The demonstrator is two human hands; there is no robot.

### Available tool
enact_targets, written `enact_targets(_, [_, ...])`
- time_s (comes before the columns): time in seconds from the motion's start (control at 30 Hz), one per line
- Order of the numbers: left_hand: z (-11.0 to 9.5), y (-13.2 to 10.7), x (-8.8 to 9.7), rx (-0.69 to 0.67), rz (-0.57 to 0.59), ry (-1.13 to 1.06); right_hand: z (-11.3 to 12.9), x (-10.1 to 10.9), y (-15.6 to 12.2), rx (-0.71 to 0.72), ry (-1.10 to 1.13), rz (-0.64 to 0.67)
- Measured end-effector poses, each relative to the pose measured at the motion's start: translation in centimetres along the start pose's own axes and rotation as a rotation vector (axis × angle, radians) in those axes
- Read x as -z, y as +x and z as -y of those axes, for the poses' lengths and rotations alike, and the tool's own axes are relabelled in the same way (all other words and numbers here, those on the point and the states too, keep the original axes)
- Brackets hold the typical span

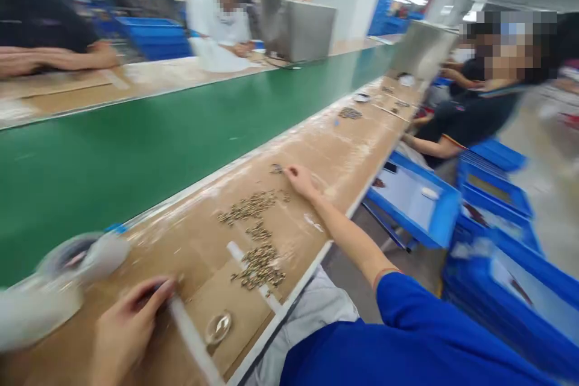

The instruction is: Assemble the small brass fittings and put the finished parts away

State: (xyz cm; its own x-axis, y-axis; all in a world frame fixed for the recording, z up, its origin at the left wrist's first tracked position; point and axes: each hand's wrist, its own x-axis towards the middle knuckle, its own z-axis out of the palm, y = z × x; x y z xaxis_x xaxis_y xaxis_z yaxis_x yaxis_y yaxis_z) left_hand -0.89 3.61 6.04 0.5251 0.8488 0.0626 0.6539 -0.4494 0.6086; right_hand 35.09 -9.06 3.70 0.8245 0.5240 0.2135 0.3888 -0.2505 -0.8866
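My right hand (pixel 302 182) reaches out over the cardboard-covered bench (pixel 325 151) with its fingers pinched together. A few small metallic pieces (pixel 276 168) lie right at its fingertips; whatever is between the fingers is too small to make out. Closer to me, small brass-coloured metal parts are spread in a farther pile (pixel 248 207) and a nearer pile (pixel 262 266). My left hand (pixel 131 322) is at the lower left, thumb and forefinger closed, near a strip of pale tape (pixel 192 338). Its grip hides anything it holds. A small clear round object (pixel 219 328) lies to its right.
A green conveyor belt (pixel 149 151) runs along the bench's far side. Rolls of clear tape (pixel 85 256) stand at the left. Blue trays (pixel 407 199) are at the right, below bench level. Co-workers sit across the belt and farther along the bench, near a dark heap (pixel 350 113) of parts.
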Motion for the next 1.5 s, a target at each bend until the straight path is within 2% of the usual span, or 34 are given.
enact_targets(0.03, [0.6, -0.6, -0.1, 0.083, 0.011, -0.108, 0.4, -0.1, -0.3, 0.019, 0.025, -0.019])
enact_targets(0.1, [1.3, -1.6, -0.5, 0.142, 0.081, -0.321, 1.3, -0.5, -0.6, 0.062, 0.090, -0.022])
enact_targets(0.2, [2.2, -2.1, -1.5, 0.093, 0.032, -0.472, 2.6, -2.1, -0.9, 0.138, 0.214, 0.068])
enact_targets(0.27, [3.0, -2.1, -2.2, 0.072, 0.040, -0.535, 3.5, -3.4, -1.9, 0.230, 0.279, 0.119])
enact_targets(0.43, [4.1, -2.5, -3.8, 0.138, 0.061, -0.669, 5.6, -5.3, -6.7, 0.342, 0.327, 0.585])
enact_targets(0.57, [3.7, -2.8, -4.2, 0.160, 0.073, -0.598, 6.8, -5.6, -10.4, 0.429, 0.248, 1.042])
enact_targets(0.63, [3.7, -2.9, -4.2, 0.131, 0.038, -0.517, 7.0, -5.9, -11.9, 0.465, 0.188, 1.221])
enact_targets(0.77, [4.1, -2.8, -4.1, 0.075, -0.085, -0.348, 6.8, -6.3, -14.0, 0.512, 0.115, 1.428])
enact_targets(0.9, [4.1, -2.8, -4.1, 0.054, -0.079, -0.286, 6.3, -6.3, -14.3, 0.442, 0.136, 1.575])
enact_targets(1.0, [3.6, -3.0, -4.4, 0.017, -0.035, -0.329, 6.0, -6.3, -14.0, 0.365, 0.170, 1.614])
enact_targets(1.1, [3.0, -3.2, -5.1, -0.016, 0.020, -0.423, 5.5, -6.5, -14.3, 0.324, 0.184, 1.550])
enact_targets(1.27, [2.2, -3.3, -6.0, 0.018, 0.032, -0.522, 4.8, -7.1, -14.9, 0.405, 0.180, 1.485])
enact_targets(1.37, [2.2, -3.2, -5.4, 0.061, 0.004, -0.468, 4.7, -7.1, -15.0, 0.459, 0.239, 1.475])
enact_targets(1.5, [3.0, -2.8, -3.4, 0.157, -0.090, -0.255, 4.7, -7.1, -14.9, 0.504, 0.261, 1.508])
